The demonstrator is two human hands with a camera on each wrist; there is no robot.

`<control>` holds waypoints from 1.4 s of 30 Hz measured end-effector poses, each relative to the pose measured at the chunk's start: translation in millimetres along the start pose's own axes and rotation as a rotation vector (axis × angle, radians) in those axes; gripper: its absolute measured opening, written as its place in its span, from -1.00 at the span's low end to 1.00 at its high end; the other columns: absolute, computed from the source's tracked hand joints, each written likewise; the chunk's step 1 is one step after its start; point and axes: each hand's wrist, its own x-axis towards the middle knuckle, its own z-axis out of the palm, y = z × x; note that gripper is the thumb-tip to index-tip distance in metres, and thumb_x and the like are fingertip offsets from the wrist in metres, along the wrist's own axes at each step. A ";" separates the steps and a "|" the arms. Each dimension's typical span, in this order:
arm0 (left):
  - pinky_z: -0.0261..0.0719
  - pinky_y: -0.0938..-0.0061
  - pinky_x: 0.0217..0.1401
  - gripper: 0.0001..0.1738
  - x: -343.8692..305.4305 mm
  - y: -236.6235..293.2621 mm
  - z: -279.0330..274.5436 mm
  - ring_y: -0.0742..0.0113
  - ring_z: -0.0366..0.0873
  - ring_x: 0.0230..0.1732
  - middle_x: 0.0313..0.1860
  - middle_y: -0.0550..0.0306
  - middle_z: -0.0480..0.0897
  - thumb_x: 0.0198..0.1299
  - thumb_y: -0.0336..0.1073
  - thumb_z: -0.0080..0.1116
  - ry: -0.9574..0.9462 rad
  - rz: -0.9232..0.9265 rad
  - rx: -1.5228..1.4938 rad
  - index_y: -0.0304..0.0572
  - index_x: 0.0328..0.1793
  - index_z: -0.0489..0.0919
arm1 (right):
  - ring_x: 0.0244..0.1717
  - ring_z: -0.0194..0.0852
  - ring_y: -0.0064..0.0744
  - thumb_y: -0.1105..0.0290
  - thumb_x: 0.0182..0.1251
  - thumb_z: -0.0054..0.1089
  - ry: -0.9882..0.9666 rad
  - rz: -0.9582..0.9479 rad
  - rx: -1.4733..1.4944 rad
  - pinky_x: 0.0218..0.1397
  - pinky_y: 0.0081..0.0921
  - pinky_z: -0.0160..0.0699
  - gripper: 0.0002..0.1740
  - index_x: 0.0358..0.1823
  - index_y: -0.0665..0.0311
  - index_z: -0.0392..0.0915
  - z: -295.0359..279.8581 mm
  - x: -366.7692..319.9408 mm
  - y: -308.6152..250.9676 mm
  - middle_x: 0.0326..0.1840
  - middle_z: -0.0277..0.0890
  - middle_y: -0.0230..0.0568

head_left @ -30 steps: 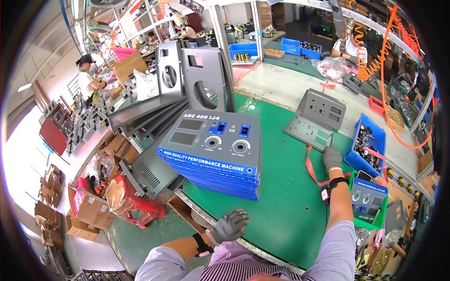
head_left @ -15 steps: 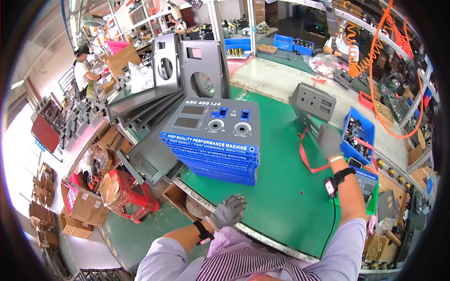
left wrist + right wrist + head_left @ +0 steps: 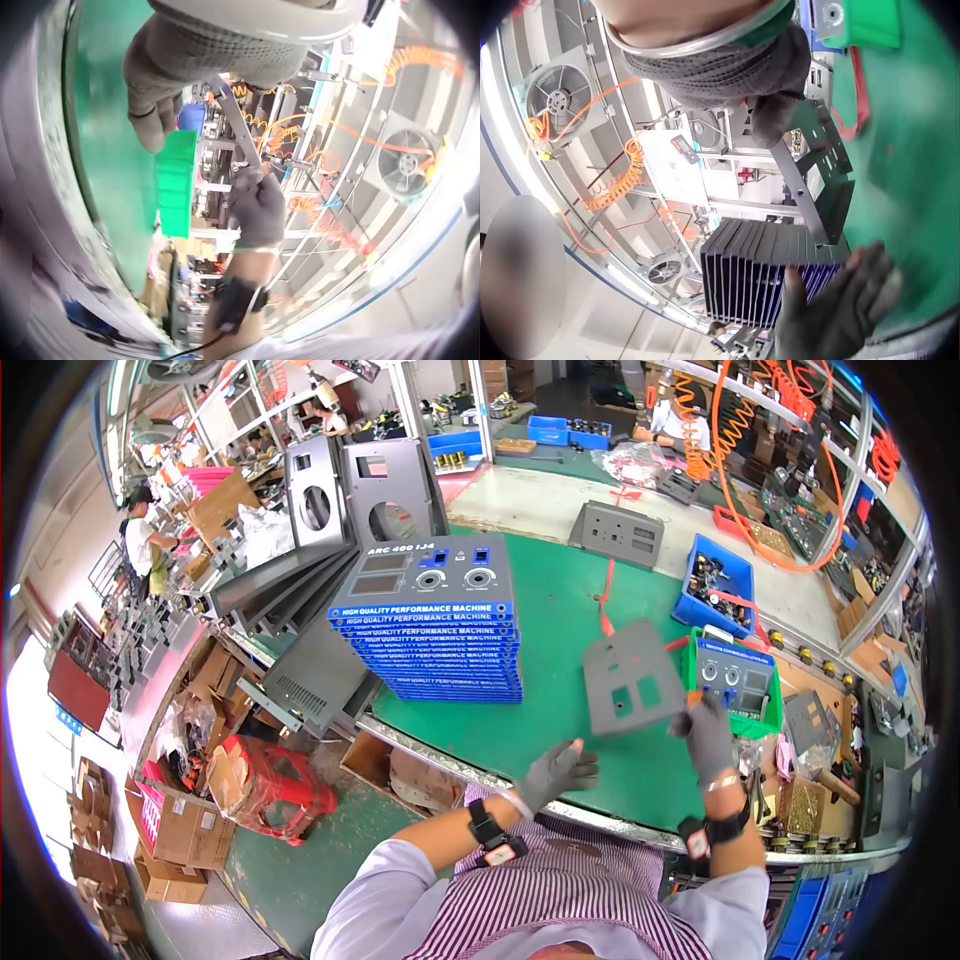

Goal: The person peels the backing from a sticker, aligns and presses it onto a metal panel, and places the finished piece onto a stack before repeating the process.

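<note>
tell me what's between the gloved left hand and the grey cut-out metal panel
Nothing: in the head view only bare green table mat separates the left hand from the grey metal panel that the right hand grips.

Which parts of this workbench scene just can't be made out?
- Head view: labels beneath the knobs on the blue panel stack are too small to read.
- Head view: the grey panel, held by the right hand, hides where the red strap runs.
- Left wrist view: that panel shows edge-on only, so its face is hidden.
- Right wrist view: the left hand blocks the stack's lower corner.
</note>
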 end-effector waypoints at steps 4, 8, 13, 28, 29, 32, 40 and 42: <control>0.43 0.33 0.13 -0.42 7.8 -13.8 11.6 0.25 0.45 0.06 0.14 0.02 0.42 0.31 -0.07 -0.07 0.029 -0.073 -0.284 -0.26 0.33 0.19 | -0.54 0.47 -0.45 0.43 0.19 -0.07 0.011 0.081 0.035 -0.45 -0.52 0.55 -0.79 -0.20 0.41 0.40 10.5 -88.2 18.6 -0.43 0.45 -0.21; 0.42 0.40 0.07 -0.26 4.9 -15.4 -15.7 0.28 0.41 0.05 0.10 0.07 0.42 0.14 -0.03 0.12 -0.131 -0.013 -0.084 -0.26 0.35 0.17 | -0.54 0.47 -0.43 0.43 0.16 0.01 -0.114 0.241 -0.036 -0.44 -0.50 0.53 -0.79 -0.22 0.41 0.43 -2.4 -127.0 26.0 -0.42 0.46 -0.19; 0.46 0.50 -0.06 -0.30 16.6 34.9 -34.2 0.40 0.44 -0.05 0.04 0.05 0.48 0.16 -0.06 0.11 -0.200 0.051 0.484 -0.33 0.33 0.26 | -0.57 0.47 -0.19 0.33 -0.03 0.17 -0.138 -0.089 -0.850 -0.48 -0.38 0.41 -0.75 -0.33 0.34 0.56 -84.0 -73.5 37.8 -0.62 0.44 -0.05; 0.42 0.30 0.04 -0.49 137.8 41.8 -5.0 0.01 0.48 -0.04 -0.08 -0.06 0.54 0.00 -0.09 0.21 -0.452 0.260 1.678 -0.21 0.06 0.54 | 0.42 -0.06 -0.07 0.03 -0.21 0.42 -0.087 -0.465 -1.703 0.42 -0.22 0.03 -0.09 0.26 0.10 0.27 -150.0 126.0 0.3 0.36 0.13 -0.10; 0.38 0.21 0.09 -0.46 132.1 35.5 1.1 -0.07 0.42 0.03 -0.02 -0.11 0.50 -0.03 -0.09 0.21 -0.403 0.438 1.735 -0.19 0.08 0.52 | 0.43 -0.08 -0.07 0.01 -0.25 0.45 -0.109 -0.542 -1.713 0.43 -0.23 0.01 -0.05 0.26 0.13 0.26 -148.3 131.2 3.6 0.36 0.11 -0.08; 0.07 0.00 0.35 -0.29 94.7 14.9 28.1 -0.14 0.18 0.30 0.23 -0.19 0.33 -0.04 0.03 0.20 -0.385 0.456 1.922 -0.11 0.26 0.38 | 0.41 -0.07 -0.07 0.04 -0.32 0.48 -0.111 -0.485 -1.704 0.45 -0.23 -0.04 -0.06 0.19 0.16 0.31 -140.0 135.1 -1.7 0.32 0.15 -0.08; -0.41 0.07 0.52 -0.01 42.9 12.7 38.2 -0.07 -0.12 0.49 0.44 -0.20 0.08 -0.13 0.28 0.16 -0.648 0.279 2.089 -0.07 0.41 0.21 | 0.08 0.35 -0.01 0.38 -0.24 0.39 0.135 -0.597 -1.518 0.11 -0.22 0.37 -0.50 -0.18 0.27 0.41 -144.4 121.1 -24.7 0.06 0.37 -0.04; -0.40 0.09 0.52 -0.02 45.9 13.6 35.1 -0.06 -0.12 0.49 0.44 -0.18 0.08 -0.13 0.24 0.18 -0.690 0.283 2.136 -0.08 0.41 0.21 | -0.12 0.49 -0.15 0.50 -0.08 0.25 0.128 -0.684 -1.419 -0.08 -0.34 0.47 -0.65 -0.18 0.32 0.45 -161.0 119.5 -29.4 -0.07 0.43 -0.01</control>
